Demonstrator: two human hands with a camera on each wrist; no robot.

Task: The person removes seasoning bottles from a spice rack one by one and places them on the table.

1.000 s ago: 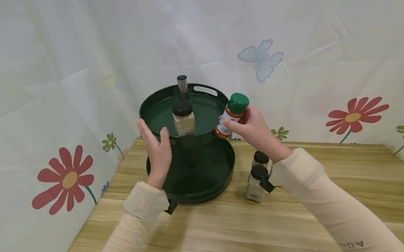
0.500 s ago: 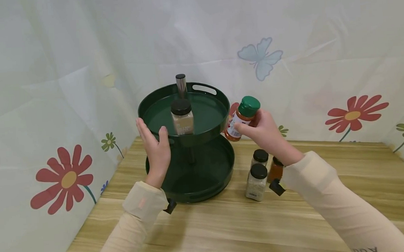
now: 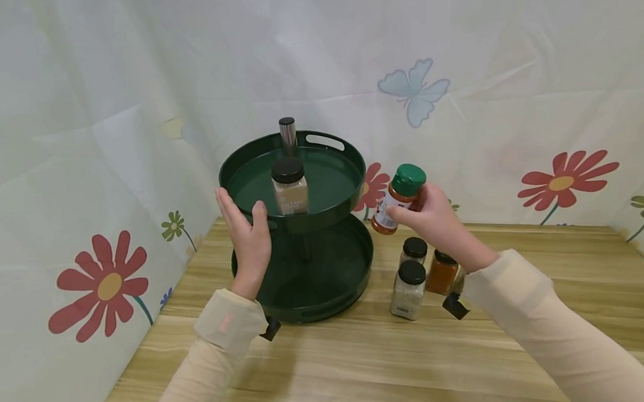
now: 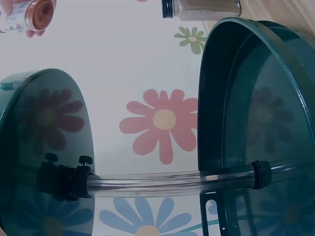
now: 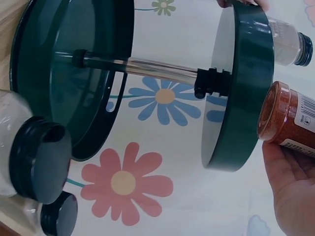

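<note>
A two-tier dark green round tray stand (image 3: 315, 225) stands on the table, with a metal post through its upper tray. My left hand (image 3: 252, 247) rests at the upper tray's left rim, fingers straight and thumb raised. On that tray sits a square jar of beige powder (image 3: 293, 196) with a black lid. My right hand (image 3: 432, 216) grips a spice bottle (image 3: 390, 206) with a green cap and red-orange contents. It is held tilted in the air, right of the upper tray. The right wrist view shows the spice bottle's base (image 5: 270, 113) facing the upper tray's side (image 5: 246, 93).
Below my right hand, several black-lidded jars stand grouped on the wooden table (image 3: 353, 369): a pale one (image 3: 408, 296) in front and an orange-brown one (image 3: 442, 273) behind it. A flower-printed curtain (image 3: 487, 113) hangs behind the table and along the left.
My right hand has carried the spice bottle right and slightly down, away from the upper tray's rim. The orange-brown jar has come into sight. My left hand has stayed at the rim.
</note>
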